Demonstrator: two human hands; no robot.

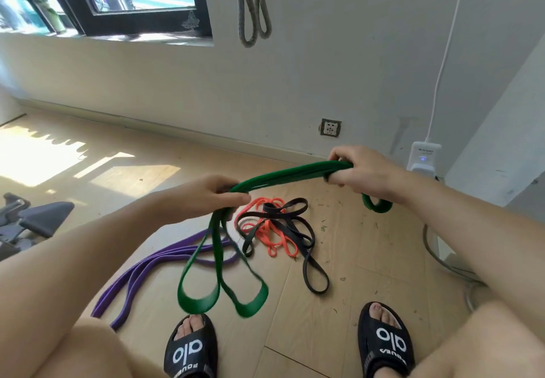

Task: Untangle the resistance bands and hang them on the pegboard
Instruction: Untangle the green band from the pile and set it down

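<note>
fingers clamped on green band, rest of pile untouched

fingers (236, 197) of left hand (206, 194) pinch the green band (289, 172) where it bunches; right hand (362, 171) is curled round the other end, a short loop poking out below the wrist. band spans between both hands, two long loops dangling toward the floor (368, 245), blurred. purple band (141, 268) lies on the floor to the left, passing behind the green loops. can't tell if they cross or touch. orange band (271, 230) and black band (295, 230) knotted together just beyond. grey band (253, 11) already hangs on the wall.

risks: dangling loops could snag purple on lift and drag it along. doubled strands may hide a twist, so it'd hang kinked. orange/black look like the tough knot.
</note>
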